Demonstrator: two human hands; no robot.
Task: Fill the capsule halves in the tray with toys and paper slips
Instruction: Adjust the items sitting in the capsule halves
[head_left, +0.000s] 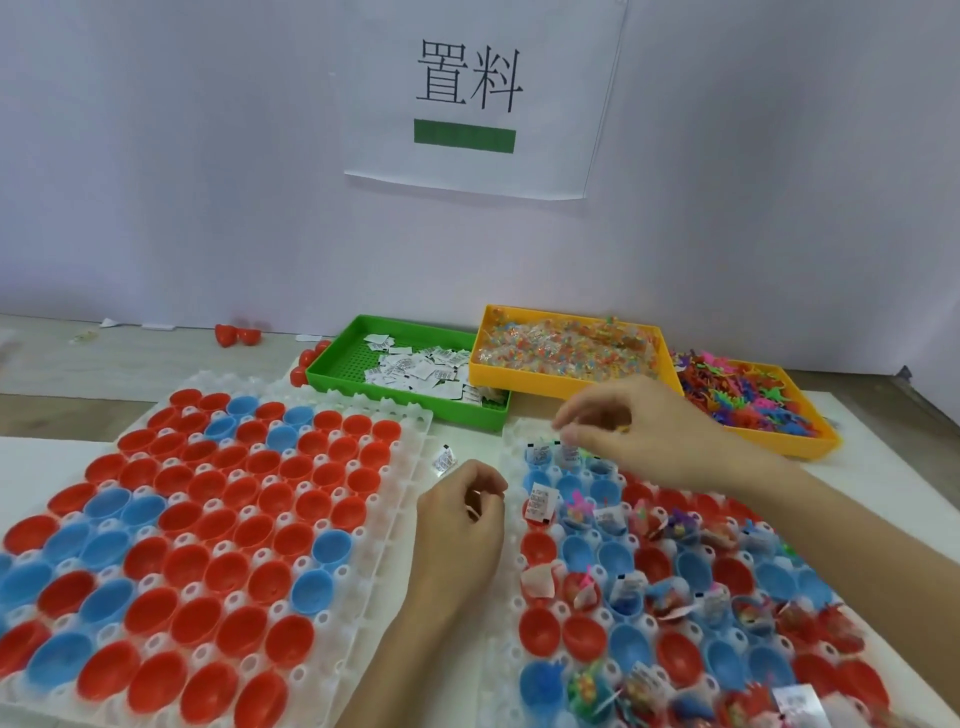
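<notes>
While your hands work, read the scene from them:

Right hand: your right hand hovers over the far-left corner of the right tray, fingers drawn together at the tips. It seems to pinch something small; blur hides what, so you cannot tell.

Target cups: the blue halves lie just below and a little left of those fingertips, open side up, each already showing a slip standing on edge.

Left hand: your left hand sits in the gap between the trays, just left of the right tray's edge, fingers loosely curled; whether it holds slips is not clear.

Loose slip: one slip lies flat just beyond your left hand, its long axis running away from you; that hand is nearer it.

Empty cups: several red and blue halves just right of your left hand hold nothing yet.

Left tray: all its halves look empty.

Supplies: slips in the green bin, toys in the yellow bins, all beyond your right hand.
</notes>
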